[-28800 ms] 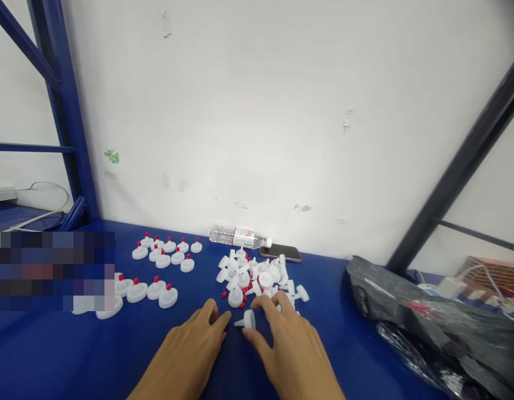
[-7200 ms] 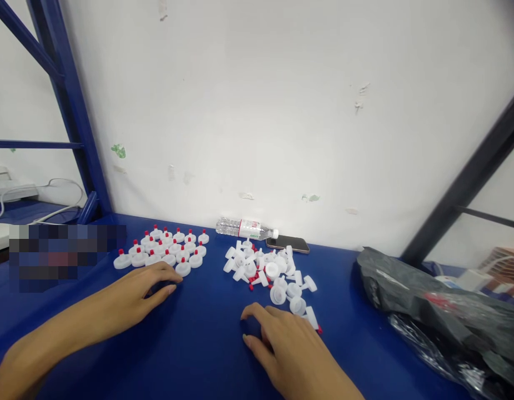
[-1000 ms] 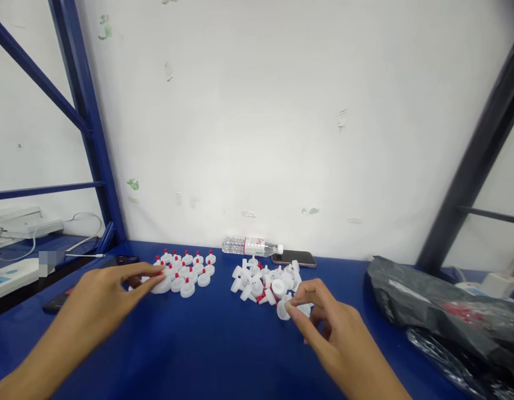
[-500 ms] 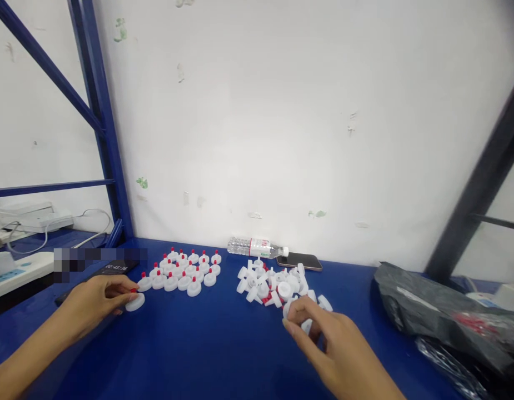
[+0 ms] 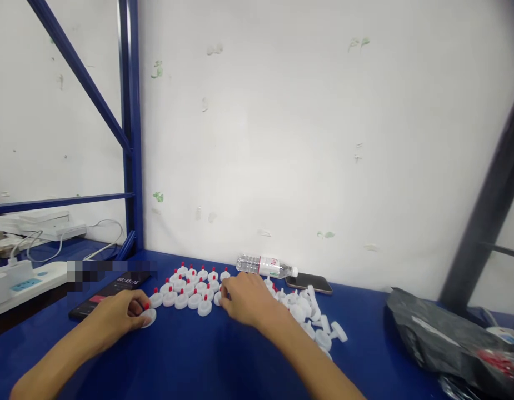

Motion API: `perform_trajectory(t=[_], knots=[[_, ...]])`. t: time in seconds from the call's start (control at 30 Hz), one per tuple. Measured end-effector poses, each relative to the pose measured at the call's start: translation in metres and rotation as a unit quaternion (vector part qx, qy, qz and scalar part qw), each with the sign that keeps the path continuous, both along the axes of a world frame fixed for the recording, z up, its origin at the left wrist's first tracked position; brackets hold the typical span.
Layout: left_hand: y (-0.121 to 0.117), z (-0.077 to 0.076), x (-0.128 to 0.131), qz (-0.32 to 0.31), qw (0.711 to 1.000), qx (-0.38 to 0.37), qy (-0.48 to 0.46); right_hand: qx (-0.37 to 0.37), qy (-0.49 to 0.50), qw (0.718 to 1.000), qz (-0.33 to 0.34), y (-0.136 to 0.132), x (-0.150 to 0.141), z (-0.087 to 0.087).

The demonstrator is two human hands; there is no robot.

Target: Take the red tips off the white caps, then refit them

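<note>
My left hand (image 5: 119, 314) is closed in a pinch on a white nozzle cap with a red tip (image 5: 150, 318), low over the blue tabletop or resting on it. Beside it, several like caps (image 5: 181, 300) stand upright in rows, red tips up. My right hand (image 5: 248, 297) reaches across to the right end of these rows, fingers curled downward. Its fingertips are beside the end cap (image 5: 217, 298), and whatever they hold is hidden. Under and behind the right forearm lies a loose pile of white nozzle caps (image 5: 298, 312), with a few red tips among them, partly covered.
A clear water bottle (image 5: 267, 266) lies by the wall, with a dark phone (image 5: 310, 283) next to it. Another phone (image 5: 115, 291) showing a timer is at left, near a white power strip (image 5: 31, 289). A grey plastic bag (image 5: 435, 328) lies at right.
My right hand has moved left from the front of the loose pile to the end of the rows. My left hand still holds its red-tipped cap. The camera view has shifted slightly.
</note>
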State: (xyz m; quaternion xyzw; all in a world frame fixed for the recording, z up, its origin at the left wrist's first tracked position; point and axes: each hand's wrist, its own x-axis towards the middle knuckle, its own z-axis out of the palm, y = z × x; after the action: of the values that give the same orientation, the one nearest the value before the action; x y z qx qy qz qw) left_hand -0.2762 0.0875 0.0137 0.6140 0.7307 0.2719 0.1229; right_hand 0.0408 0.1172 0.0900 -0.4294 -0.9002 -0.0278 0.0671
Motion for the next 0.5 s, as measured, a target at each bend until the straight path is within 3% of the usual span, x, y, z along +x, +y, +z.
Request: perform_trajectory(t=[0.13,0.3,0.4,0.5], knots=[[-0.001,0.001,0.001,-0.011,1.000,-0.014,0.002,-0.018,-0.010,1.000,0.004,0.017,-0.013,-0.009],[0.000,0.001,0.002,-0.008,1.000,-0.014,0.003,-0.023,0.007,0.999,0.023,0.019,-0.009,-0.022],[0.002,-0.001,0.002,0.000,1.000,-0.011,0.002,-0.012,0.029,0.999,0.019,0.018,0.001,-0.017],[0.003,-0.004,-0.001,0.007,1.000,-0.006,0.006,0.000,0.055,0.998,0.010,0.016,0.016,0.000]])
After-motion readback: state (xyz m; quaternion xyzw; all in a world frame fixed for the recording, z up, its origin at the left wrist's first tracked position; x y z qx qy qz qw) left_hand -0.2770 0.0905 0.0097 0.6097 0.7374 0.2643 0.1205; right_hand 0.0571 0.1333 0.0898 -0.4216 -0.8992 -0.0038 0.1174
